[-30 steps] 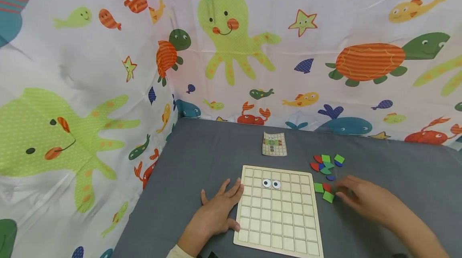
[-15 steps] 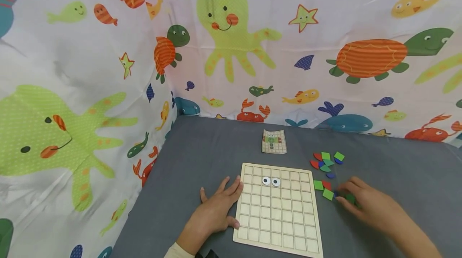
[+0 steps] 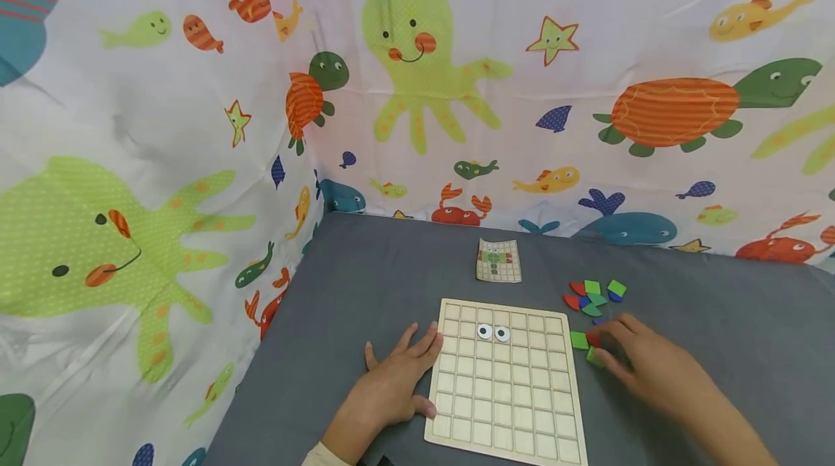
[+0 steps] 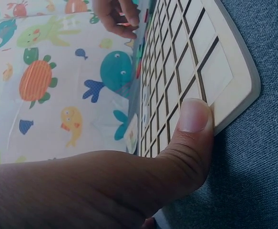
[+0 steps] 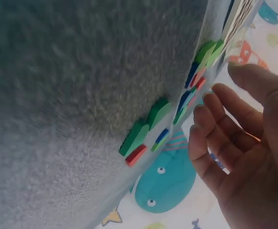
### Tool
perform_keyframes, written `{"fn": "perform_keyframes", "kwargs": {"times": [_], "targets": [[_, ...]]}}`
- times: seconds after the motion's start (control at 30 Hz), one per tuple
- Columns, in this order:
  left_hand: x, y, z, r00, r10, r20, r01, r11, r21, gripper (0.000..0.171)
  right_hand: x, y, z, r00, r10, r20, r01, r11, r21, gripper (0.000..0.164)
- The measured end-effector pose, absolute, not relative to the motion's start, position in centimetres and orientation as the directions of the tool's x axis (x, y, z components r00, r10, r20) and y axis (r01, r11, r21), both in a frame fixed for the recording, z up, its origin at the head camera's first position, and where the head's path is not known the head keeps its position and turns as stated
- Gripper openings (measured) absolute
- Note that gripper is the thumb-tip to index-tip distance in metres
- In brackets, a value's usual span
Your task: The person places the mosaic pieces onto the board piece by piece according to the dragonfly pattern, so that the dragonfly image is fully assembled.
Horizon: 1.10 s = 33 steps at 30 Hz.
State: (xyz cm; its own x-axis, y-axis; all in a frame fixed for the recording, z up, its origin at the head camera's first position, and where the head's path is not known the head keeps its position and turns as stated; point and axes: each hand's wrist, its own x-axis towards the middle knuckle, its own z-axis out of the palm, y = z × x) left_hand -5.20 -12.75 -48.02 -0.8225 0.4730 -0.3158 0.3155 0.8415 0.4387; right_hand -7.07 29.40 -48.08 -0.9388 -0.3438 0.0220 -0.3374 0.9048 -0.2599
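Note:
A pale wooden grid board (image 3: 502,393) lies flat, with two white eye pieces (image 3: 484,332) in its upper rows. My left hand (image 3: 391,388) rests at the board's left edge, fingers spread. In the left wrist view the thumb (image 4: 195,117) presses on the rim. Just right of the board, my right hand (image 3: 659,372) hovers low over small pieces, its fingertips overlapping a green square (image 3: 593,357) and a red piece (image 3: 592,338). The right wrist view shows its fingers loosely bent with nothing between them. Another green square (image 3: 579,340) lies against the board's edge.
Farther back on the grey cloth (image 3: 378,263), several red, blue and green pieces (image 3: 592,288) lie in a loose cluster. A small pattern card (image 3: 499,263) lies behind the board. A curtain (image 3: 417,176) printed with sea animals closes off the back and left.
My right hand dipped slightly right, where a dark green piece showed under it, then came back left over the green square and red piece. The left hand stays on the board.

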Motion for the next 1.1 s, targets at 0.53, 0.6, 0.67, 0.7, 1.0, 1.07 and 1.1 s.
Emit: {"fn": "perform_keyframes", "kwargs": {"times": [0.53, 0.6, 0.67, 0.7, 1.0, 1.07, 1.1], "targets": [[-5.1, -12.9, -48.0, -0.827, 0.467, -0.313, 0.311, 0.844, 0.437, 0.112, -11.3, 29.9, -47.7, -0.958, -0.280, 0.056, -0.286, 0.933, -0.218, 0.039], [-5.1, -12.8, -48.0, -0.826, 0.470, -0.311, 0.312, 0.841, 0.442, 0.113, -11.6, 29.8, -47.8, -0.965, -0.259, 0.042, -0.261, 0.940, -0.219, 0.039], [-5.1, -12.8, -48.1, -0.826, 0.471, -0.309, 0.312, 0.839, 0.446, 0.112, -12.0, 29.7, -48.0, -0.969, -0.243, 0.036, -0.245, 0.944, -0.220, 0.037], [-5.1, -12.8, -48.1, -0.827, 0.472, -0.307, 0.313, 0.838, 0.447, 0.113, -12.1, 29.6, -48.1, -0.971, -0.238, 0.032, -0.239, 0.946, -0.220, 0.036], [-5.0, -12.9, -48.2, -0.819, 0.470, -0.328, 0.300, 0.839, 0.453, 0.113, -13.4, 28.9, -48.5, -0.977, -0.210, 0.026, -0.210, 0.951, -0.228, 0.024], [-5.1, -12.8, -48.1, -0.822, 0.471, -0.321, 0.304, 0.839, 0.451, 0.112, -13.6, 28.8, -48.5, -0.975, -0.215, 0.049, -0.221, 0.949, -0.223, 0.024], [-5.1, -12.8, -48.0, -0.823, 0.470, -0.319, 0.306, 0.840, 0.448, 0.112, -13.7, 28.8, -48.4, -0.974, -0.218, 0.060, -0.226, 0.949, -0.221, 0.023]]}}
